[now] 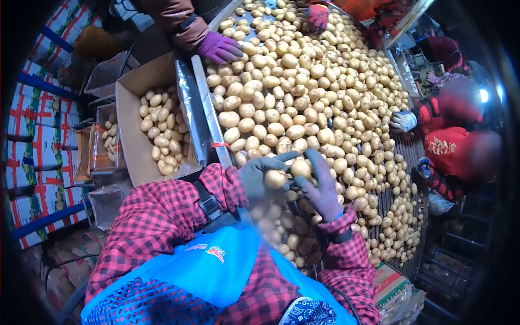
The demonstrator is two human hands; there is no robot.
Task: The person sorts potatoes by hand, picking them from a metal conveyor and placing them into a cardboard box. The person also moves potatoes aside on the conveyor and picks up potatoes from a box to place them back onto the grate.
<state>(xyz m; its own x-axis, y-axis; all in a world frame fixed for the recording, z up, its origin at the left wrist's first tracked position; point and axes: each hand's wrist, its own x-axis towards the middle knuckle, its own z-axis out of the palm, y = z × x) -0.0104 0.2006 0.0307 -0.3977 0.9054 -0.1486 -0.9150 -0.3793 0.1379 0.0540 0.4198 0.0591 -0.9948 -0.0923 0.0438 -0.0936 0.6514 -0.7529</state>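
Both my hands wear grey-blue gloves over a sorting table (pixel 210 116) heaped with yellow potatoes (pixel 303 92). My left hand (pixel 257 176) curls around one potato (pixel 275 179) near the table's near-left edge. My right hand (pixel 320 187) pinches another potato (pixel 300 168) just beside it, fingers raised. My sleeves are red-and-black plaid, and a blue apron covers my chest.
A cardboard box (pixel 130 116) partly filled with potatoes stands left of the table, with a smaller crate (pixel 105 141) beyond it. A purple-gloved hand (pixel 219 47) of another person works at the far left; a person in red (pixel 452 146) stands at the right. Printed cartons (pixel 32 135) line the left side.
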